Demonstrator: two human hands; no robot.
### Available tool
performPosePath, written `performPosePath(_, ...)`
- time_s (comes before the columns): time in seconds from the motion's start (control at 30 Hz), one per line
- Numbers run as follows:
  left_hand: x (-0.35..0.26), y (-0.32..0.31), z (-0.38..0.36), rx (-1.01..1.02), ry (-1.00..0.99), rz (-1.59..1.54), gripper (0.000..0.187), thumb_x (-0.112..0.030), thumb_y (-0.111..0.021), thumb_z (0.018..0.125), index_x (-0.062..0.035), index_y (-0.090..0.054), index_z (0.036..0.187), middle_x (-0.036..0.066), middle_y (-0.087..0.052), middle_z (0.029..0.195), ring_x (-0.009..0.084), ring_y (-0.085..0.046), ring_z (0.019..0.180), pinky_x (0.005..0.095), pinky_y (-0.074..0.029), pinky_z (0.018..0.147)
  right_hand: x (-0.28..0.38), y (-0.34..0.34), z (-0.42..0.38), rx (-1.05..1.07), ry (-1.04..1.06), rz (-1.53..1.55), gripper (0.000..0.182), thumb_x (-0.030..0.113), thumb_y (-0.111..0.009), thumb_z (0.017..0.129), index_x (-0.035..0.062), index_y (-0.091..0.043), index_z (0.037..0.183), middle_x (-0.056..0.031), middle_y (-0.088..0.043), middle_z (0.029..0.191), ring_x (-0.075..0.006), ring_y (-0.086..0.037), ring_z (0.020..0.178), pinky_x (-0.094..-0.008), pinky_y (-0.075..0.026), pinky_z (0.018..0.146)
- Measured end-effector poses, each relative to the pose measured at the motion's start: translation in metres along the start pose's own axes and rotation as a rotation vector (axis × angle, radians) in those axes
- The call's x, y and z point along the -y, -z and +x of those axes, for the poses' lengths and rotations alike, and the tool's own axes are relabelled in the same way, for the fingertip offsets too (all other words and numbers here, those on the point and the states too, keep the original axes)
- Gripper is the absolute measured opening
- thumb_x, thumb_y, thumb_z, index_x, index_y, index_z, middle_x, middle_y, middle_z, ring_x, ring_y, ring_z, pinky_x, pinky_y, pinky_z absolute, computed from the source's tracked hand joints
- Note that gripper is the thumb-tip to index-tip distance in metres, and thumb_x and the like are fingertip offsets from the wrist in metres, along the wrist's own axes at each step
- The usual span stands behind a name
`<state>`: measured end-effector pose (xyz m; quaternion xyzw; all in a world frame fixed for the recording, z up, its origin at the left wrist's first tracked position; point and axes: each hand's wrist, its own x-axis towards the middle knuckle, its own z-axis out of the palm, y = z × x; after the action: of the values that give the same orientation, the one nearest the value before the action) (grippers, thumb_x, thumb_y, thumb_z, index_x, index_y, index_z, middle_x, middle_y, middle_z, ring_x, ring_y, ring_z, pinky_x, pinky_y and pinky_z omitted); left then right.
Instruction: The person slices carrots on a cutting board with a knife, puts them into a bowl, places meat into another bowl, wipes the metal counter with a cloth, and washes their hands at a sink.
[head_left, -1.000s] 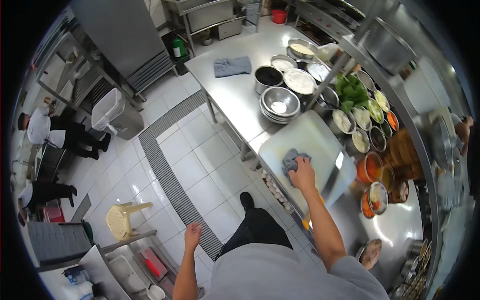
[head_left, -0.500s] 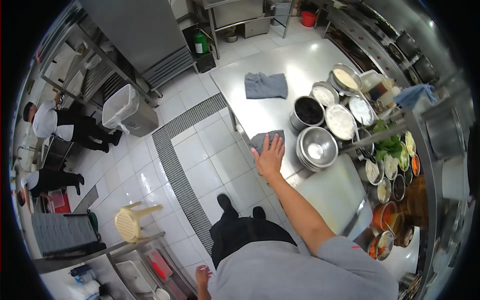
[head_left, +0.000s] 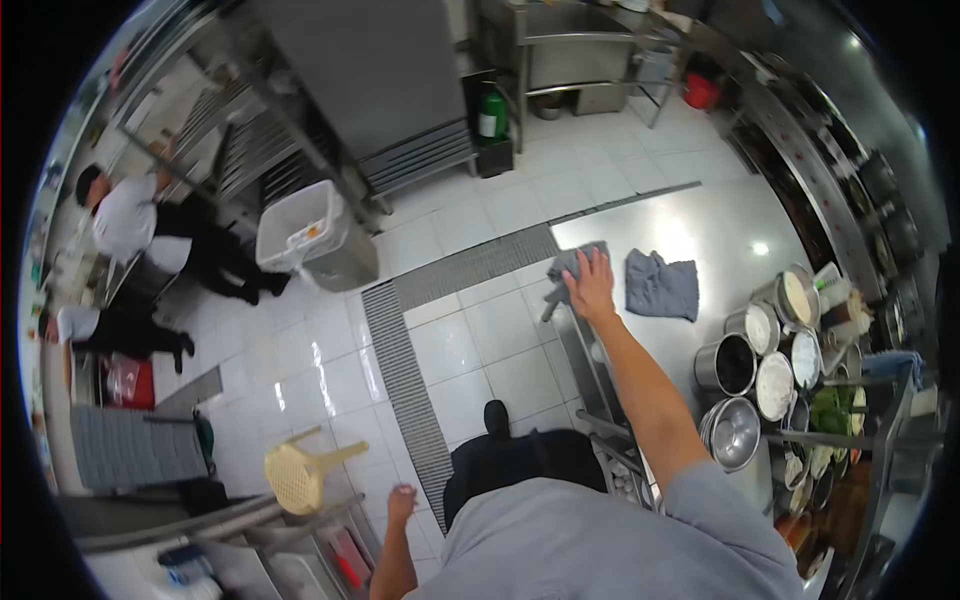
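My right hand [head_left: 590, 285] lies with its fingers spread over a grey cloth [head_left: 562, 268] at the far left corner of the steel table [head_left: 640, 232]. Part of this cloth droops past the table's edge. A second grey cloth [head_left: 662, 287], crumpled, rests on the steel just right of the hand. My left hand [head_left: 402, 502] hangs low at my side over the tiled floor, its fingers loosely bent and apart, with nothing seen in it.
Stacked metal bowls [head_left: 735, 435], a pot of dark food [head_left: 726, 364] and bowls of white food [head_left: 774, 386] occupy the table's right side. A grey bin [head_left: 345, 250] and a yellow stool [head_left: 293, 477] stand on the floor. Two people [head_left: 130, 225] work at the left.
My right hand and the cloth under it have moved along the table edge to its far corner. The view has shifted, too. My left hand still hangs at my side.
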<state>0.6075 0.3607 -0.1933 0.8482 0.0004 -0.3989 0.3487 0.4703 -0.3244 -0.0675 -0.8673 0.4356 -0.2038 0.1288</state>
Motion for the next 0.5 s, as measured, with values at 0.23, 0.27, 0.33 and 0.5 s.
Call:
performPosePath(0.23, -0.314, 0.032, 0.16, -0.013, -0.431, 0.234, 0.033, -0.021, -0.071, 0.097, -0.0028, -0.064, 0.123, 0.011, -0.07, 0.089, 0.0206, -0.072, 0.076, 0.033, -0.056, 0.069, -0.038, 0.001, 0.093, -0.179, -0.597, -0.028, 0.076, 0.055, -0.05, 0.104, 0.0037, -0.037, 0.159, -0.0274, -0.026, 0.168, -0.0468, -0.021, 0.156, -0.0589, -0.017, 0.126)
performPosePath(0.27, -0.351, 0.031, 0.165, -0.019, -0.483, 0.246, 0.032, -0.02, -0.07, 0.097, -0.0029, -0.064, 0.123, 0.011, -0.07, 0.089, 0.0202, -0.072, 0.077, 0.0332, -0.056, 0.07, -0.051, 0.005, 0.094, -0.196, -0.631, -0.033, 0.076, 0.055, -0.05, 0.104, 0.0037, -0.037, 0.159, -0.0274, -0.026, 0.168, -0.0468, -0.021, 0.156, -0.0589, -0.017, 0.126)
performPosePath(0.33, -0.407, 0.031, 0.176, -0.003, -0.564, 0.238, 0.031, -0.019, -0.068, 0.098, -0.0031, -0.063, 0.124, 0.01, -0.069, 0.09, 0.0194, -0.07, 0.077, 0.0336, -0.056, 0.07, -0.086, 0.014, 0.09, -0.336, -0.869, -0.139, 0.078, 0.054, -0.049, 0.105, 0.0001, -0.035, 0.16, -0.0289, -0.023, 0.168, -0.0468, -0.017, 0.157, -0.0542, -0.016, 0.128)
performPosePath(0.5, -0.415, 0.046, 0.23, 0.007, -0.705, 0.4, 0.029, -0.016, -0.069, 0.097, -0.0004, -0.064, 0.121, 0.011, -0.068, 0.09, 0.0182, -0.066, 0.075, 0.0333, -0.055, 0.069, -0.189, 0.051, 0.062, -0.668, -1.189, -0.18, 0.084, 0.059, -0.049, 0.103, -0.0004, -0.033, 0.161, -0.0309, -0.022, 0.168, -0.0474, -0.015, 0.157, -0.0529, -0.014, 0.129)
